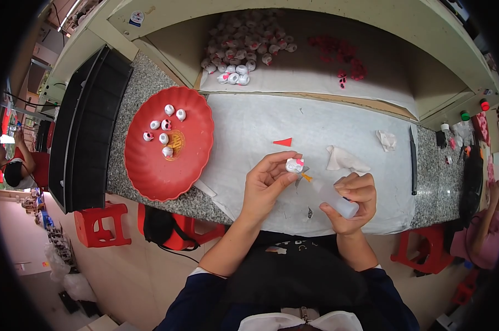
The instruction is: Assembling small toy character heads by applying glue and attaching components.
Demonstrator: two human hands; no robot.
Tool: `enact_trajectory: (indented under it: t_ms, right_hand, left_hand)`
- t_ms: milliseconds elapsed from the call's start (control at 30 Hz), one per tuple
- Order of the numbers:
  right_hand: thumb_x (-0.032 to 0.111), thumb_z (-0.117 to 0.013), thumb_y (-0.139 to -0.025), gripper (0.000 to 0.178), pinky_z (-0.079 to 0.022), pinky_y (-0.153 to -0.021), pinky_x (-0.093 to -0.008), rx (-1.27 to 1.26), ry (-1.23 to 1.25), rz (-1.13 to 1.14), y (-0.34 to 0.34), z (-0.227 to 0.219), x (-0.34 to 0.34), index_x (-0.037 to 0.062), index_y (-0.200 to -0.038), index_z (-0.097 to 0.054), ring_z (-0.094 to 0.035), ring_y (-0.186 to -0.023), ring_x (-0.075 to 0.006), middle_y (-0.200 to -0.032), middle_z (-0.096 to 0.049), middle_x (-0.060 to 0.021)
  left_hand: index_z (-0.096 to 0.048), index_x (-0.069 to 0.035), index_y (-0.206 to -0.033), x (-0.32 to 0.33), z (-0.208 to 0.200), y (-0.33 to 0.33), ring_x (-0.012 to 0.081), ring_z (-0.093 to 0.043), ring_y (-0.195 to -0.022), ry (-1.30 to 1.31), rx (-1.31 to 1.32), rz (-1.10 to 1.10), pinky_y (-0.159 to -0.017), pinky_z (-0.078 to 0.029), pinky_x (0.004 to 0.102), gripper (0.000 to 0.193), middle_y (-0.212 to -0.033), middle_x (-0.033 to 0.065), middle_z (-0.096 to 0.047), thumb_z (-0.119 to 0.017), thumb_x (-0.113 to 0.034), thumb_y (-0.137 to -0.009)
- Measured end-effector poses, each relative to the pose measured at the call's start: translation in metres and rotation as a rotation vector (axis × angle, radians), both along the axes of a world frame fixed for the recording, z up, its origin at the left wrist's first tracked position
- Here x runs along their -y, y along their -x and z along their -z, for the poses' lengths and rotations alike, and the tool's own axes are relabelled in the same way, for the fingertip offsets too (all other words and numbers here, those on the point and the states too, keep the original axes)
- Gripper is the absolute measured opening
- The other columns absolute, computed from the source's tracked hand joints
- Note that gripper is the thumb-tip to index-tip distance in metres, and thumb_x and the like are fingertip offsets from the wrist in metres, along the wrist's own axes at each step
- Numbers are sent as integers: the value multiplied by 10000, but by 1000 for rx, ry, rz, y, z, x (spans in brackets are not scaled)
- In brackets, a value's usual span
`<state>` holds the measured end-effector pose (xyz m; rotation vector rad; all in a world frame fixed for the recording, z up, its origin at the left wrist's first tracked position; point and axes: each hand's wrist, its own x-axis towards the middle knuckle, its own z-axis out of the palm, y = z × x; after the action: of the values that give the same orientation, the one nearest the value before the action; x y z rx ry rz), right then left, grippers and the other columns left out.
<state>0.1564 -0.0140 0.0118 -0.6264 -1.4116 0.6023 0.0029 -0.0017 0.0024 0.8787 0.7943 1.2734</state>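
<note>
My left hand pinches a small white figurine head with a pink patch, held up over the white paper sheet. In my right hand is a translucent white squeeze bottle, tilted with its upper end toward the figurine head but apart from it. A small yellow-orange piece and some grey bits show just below the figurine head; I cannot tell what they are. On the red scalloped plate, to the left, several similar white heads lie spread out.
Behind the sheet, a shelf holds a heap of white heads and a pile of pink pieces. A red triangle, crumpled tissues and a black rod lie on the sheet. Black trays stand left; other people sit at both sides.
</note>
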Motion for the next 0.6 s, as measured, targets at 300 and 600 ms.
enact_trajectory:
  t_ms: [300,600]
  right_hand:
    - [-24,-752,-503,441,-391,-493,-228,29,-7,17,1,-1,0,43,-841,-477,-479,-594,-133,-798,-450,-93]
    - [-15,-758,-499,419,-376,-467,-221,54,-3,4,3,0,-1,37,-821,-495,-469,-559,-125,-783,-458,-94]
  left_hand:
    - [-509,5,-1031,1,4,-2,138,-510,-915,-100,-130,-16,-804,-409,251,313,-1016,87,-532,-550,53,-725]
    - [-532,-7,-1014,2,4,-3,147,-499,-917,-154,-268,-83,-821,-392,258,327,-995,85,-530,-549,71,-697]
